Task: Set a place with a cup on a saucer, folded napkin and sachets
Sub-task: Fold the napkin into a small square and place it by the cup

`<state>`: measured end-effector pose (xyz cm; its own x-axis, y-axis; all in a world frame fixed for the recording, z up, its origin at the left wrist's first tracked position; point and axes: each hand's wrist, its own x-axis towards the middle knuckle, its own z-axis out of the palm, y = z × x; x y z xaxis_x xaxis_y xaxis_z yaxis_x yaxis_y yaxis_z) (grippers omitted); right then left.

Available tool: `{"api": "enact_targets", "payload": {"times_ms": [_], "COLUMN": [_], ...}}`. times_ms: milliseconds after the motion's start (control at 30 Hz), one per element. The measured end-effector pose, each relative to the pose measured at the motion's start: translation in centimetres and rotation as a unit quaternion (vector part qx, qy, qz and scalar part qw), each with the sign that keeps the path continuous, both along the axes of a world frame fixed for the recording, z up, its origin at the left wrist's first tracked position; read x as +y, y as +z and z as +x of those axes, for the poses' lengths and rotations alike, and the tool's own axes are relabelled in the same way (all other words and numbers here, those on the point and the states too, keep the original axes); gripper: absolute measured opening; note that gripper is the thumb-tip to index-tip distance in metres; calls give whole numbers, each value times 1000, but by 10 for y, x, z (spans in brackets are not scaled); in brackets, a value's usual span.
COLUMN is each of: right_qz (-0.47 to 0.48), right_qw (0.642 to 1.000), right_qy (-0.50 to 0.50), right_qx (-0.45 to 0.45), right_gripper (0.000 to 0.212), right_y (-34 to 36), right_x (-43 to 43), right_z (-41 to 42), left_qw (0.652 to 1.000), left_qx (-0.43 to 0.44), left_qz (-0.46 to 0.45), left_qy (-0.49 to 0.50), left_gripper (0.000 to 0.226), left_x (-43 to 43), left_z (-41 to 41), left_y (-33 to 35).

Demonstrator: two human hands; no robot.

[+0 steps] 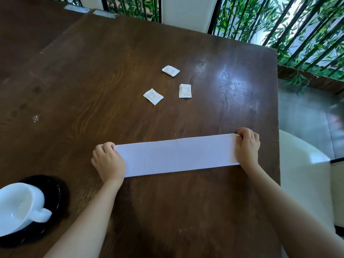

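Note:
A white napkin (178,155) lies folded into a long flat strip across the near middle of the dark wooden table (93,81). My left hand (108,161) pinches its left end and my right hand (247,146) pinches its right end. Three white sachets lie loose beyond it: one farthest back (170,70), one at the left (153,96), one at the right (185,91). At the bottom left a white cup (16,205), empty, handle pointing right, sits on a black saucer (55,190).
A white chair (305,175) stands at the table's right edge, and another white chair back (188,12) at the far edge. Green bamboo and dark bars (297,30) lie behind. A second table surface (28,25) adjoins at the far left.

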<state>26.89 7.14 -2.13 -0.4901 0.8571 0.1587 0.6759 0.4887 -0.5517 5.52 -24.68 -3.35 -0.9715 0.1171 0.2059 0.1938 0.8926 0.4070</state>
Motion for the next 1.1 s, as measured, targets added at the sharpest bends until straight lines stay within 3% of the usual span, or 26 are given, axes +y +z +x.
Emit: {"api": "enact_targets", "payload": {"times_ms": [267, 567, 833, 900, 967, 1033, 1100], "right_qz": [-11, 5, 45, 52, 58, 65, 74], "right_qw": [999, 998, 993, 992, 991, 989, 986], "right_qy": [38, 9, -11, -10, -7, -6, -9], "right_qx": [-16, -61, -105, -113, -122, -134, -148], "right_gripper": [13, 18, 22, 23, 23, 24, 24], "right_y": [6, 0, -8, -8, -7, -7, -7], "right_x": [10, 11, 8, 7, 6, 6, 5], "right_z": [2, -3, -4, -5, -5, -5, -5], "left_qw": [1000, 1000, 998, 997, 986, 960, 944], "left_qx": [1, -8, -33, 9, 27, -13, -47], "left_qz": [-2, -2, -45, -69, -93, -137, -178], "left_qy": [-3, 2, 2, -39, -139, -244, -273], "left_gripper": [14, 16, 32, 40, 43, 46, 51], "left_x": [0, -1, 2, 18, 41, 56, 52], "left_z": [0, 0, -1, 2, 14, 32, 41], "left_y": [-1, 1, 14, 23, 28, 21, 7]}}
